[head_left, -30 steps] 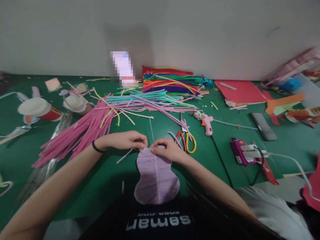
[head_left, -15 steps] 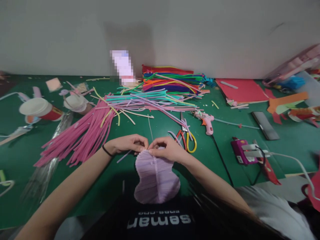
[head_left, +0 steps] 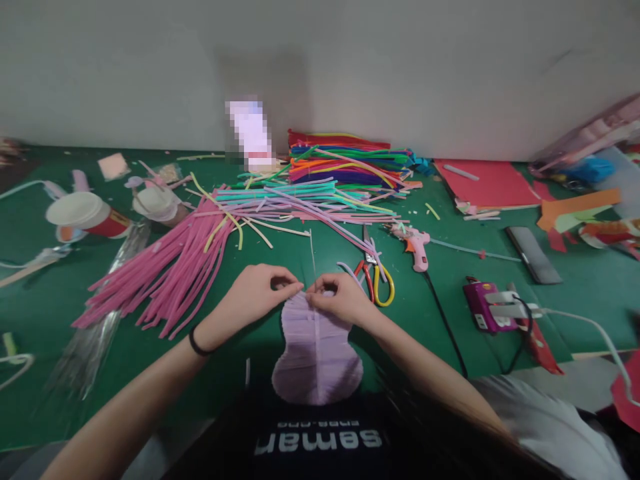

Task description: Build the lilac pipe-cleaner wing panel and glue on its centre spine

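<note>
The person's right hand (head_left: 343,300) pinches the upper edge of a ribbed lilac piece (head_left: 317,360), which lies between the hands and extends below them. Compared with half a second ago, the left hand (head_left: 257,293) has its wrist lower and its thumb stretched straight; the thumb and forefinger nearly meet at the piece's top edge, though whether they grip it cannot be told. The loose lilac strip formerly visible beneath that hand is now out of sight. Scissors (head_left: 383,288) lie right of the right hand.

Head view | I'm looking from close above the green table (head_left: 445,273) | facing forward and down, wall (head_left: 400,67) beyond it
</note>
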Tool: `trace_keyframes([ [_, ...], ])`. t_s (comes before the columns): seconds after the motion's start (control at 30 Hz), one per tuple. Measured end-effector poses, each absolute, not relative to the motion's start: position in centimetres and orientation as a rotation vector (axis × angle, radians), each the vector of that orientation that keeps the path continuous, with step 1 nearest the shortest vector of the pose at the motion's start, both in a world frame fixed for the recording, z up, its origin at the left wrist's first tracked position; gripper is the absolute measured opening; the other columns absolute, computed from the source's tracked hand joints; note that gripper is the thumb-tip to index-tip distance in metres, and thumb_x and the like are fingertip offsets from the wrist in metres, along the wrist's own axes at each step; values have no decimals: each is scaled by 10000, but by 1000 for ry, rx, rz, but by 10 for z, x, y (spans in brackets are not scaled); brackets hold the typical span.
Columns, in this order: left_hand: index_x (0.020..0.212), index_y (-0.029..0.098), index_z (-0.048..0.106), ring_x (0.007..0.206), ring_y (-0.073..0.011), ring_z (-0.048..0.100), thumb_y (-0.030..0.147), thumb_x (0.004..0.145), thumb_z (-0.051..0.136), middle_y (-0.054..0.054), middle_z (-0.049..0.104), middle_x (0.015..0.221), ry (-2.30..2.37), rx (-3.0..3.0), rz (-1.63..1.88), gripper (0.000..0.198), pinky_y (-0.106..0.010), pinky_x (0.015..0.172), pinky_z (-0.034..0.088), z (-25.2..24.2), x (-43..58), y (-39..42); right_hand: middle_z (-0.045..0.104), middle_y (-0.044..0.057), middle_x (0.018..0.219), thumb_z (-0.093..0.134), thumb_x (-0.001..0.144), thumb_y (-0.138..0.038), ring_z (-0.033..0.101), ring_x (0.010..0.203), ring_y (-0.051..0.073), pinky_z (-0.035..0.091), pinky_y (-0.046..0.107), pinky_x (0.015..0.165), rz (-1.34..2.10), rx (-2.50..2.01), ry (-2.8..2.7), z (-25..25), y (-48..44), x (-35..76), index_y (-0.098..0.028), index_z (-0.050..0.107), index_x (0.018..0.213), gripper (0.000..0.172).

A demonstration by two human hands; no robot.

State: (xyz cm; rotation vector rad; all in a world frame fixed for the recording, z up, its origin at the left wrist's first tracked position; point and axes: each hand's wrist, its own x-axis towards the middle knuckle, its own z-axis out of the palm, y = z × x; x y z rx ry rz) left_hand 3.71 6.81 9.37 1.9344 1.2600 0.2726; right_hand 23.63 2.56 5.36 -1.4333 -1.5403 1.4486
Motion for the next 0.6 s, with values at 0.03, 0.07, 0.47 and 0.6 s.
trace_keyframes([
  [0.03, 842, 235, 777, 759, -188, 667, 449, 823, 606, -5, 762, 818, 1268, 1935, 265, 275, -251, 673, 424, 93, 39, 63, 679, -18, 678, 671, 722, -247, 580, 648, 112, 433, 236, 661, 1425, -1443, -1557, 54, 25, 237, -164, 669, 710, 84],
  [0.07, 836, 234, 781, 764, -192, 670, 438, 831, 596, -6, 765, 820, 1268, 1922, 260, 275, -252, 676, 425, 91, 40, 60, 684, -17, 687, 673, 723, -253, 582, 654, 113, 434, 239, 665, 1409, -1448, -1570, 54, 25, 237, -165, 667, 705, 90],
  [0.47, 828, 175, 760, 544, -118, 520, 432, 800, 635, -2, 668, 642, 1207, 1466, 397, 287, -206, 505, 392, 62, 40, 45, 681, -13, 676, 699, 709, -251, 577, 645, 112, 430, 233, 642, 1441, -1405, -1587, 51, 28, 238, -157, 700, 742, 100],
  [0.6, 807, 168, 753, 583, -130, 563, 380, 779, 657, -16, 698, 684, 1244, 1392, 461, 234, -209, 526, 412, 59, 41, 40, 682, -1, 736, 695, 752, -344, 597, 697, 129, 442, 252, 680, 1507, -1379, -1510, 48, 27, 242, -156, 686, 798, 193],
])
